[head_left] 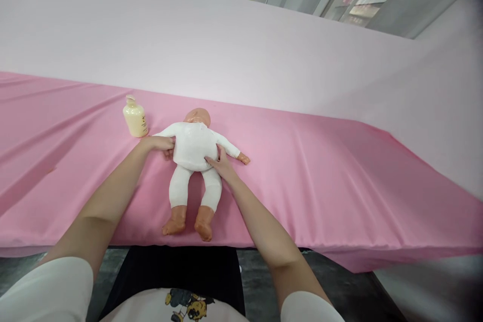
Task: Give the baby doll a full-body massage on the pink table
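Observation:
A baby doll (195,147) with a white cloth body and bare plastic head, hands and feet lies on its back on a pink sheet (320,176). Its head points away from me and its feet towards me. My left hand (164,145) is at the doll's side below its outstretched arm, fingers curled in against the torso. On the other side, my right hand (223,162) grips the lower torso, with the thumb over the belly and the fingers along the flank; some fingertips are hidden.
A pale yellow pump bottle (136,118) stands on the sheet, close beyond my left wrist. Behind the table rises a plain white wall (234,50) with windows above it. The table's front edge runs just past the doll's feet, near my body.

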A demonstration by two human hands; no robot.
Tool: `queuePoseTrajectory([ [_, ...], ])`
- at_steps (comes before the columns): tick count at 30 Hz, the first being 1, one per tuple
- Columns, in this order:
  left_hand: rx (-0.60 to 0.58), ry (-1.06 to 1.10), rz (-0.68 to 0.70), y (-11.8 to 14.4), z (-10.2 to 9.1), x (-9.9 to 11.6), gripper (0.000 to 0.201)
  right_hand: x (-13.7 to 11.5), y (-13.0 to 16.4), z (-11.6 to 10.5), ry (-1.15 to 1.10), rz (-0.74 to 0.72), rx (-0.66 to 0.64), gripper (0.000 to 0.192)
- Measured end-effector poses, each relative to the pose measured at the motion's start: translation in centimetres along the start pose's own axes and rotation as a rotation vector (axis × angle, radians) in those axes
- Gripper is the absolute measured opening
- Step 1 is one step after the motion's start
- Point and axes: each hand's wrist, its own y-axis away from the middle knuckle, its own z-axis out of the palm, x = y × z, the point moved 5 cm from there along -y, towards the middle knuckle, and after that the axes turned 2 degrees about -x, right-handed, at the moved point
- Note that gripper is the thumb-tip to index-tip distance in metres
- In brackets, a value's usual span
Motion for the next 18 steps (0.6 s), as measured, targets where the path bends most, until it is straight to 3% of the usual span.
queuePoseTrajectory([
  [1,-0.063,-0.185,-0.113,-0.1,-0.3,-0.4,0.005,0.1,-0.1,0.0,0.035,-0.014,0.002,0.097],
  [2,-0.044,-0.329,-0.099,-0.3,-0.5,0.1,0.012,0.1,-0.2,-0.1,0.065,-0.027,-0.002,0.095],
  [3,0.061,-0.427,0.019,-0.5,-0.7,1.1,0.018,0.1,-0.2,0.0,0.089,-0.041,-0.010,0.092],
  [5,0.445,-0.488,0.284,-0.1,-0.4,3.3,0.031,0.3,-0.5,-0.1,0.128,-0.068,-0.026,0.086],
  [7,0.548,-0.549,0.496,-0.1,2.0,4.1,0.039,0.8,-0.9,-0.3,0.151,-0.096,-0.002,0.077],
  [8,0.519,-0.626,0.523,-0.4,3.5,3.9,0.043,1.1,-1.2,-0.6,0.154,-0.109,0.032,0.071],
  [11,0.363,-0.750,0.366,-1.8,6.5,1.8,0.059,1.9,-2.2,-1.8,0.164,-0.167,0.153,0.061],
  [14,0.282,-0.762,0.289,-2.3,7.2,0.3,0.063,2.7,-3.1,-3.1,0.204,-0.205,0.248,0.059],
  [18,0.274,-0.761,0.254,-2.1,7.0,0.1,0.064,3.8,-3.7,-4.6,0.196,-0.134,0.330,0.057],
])
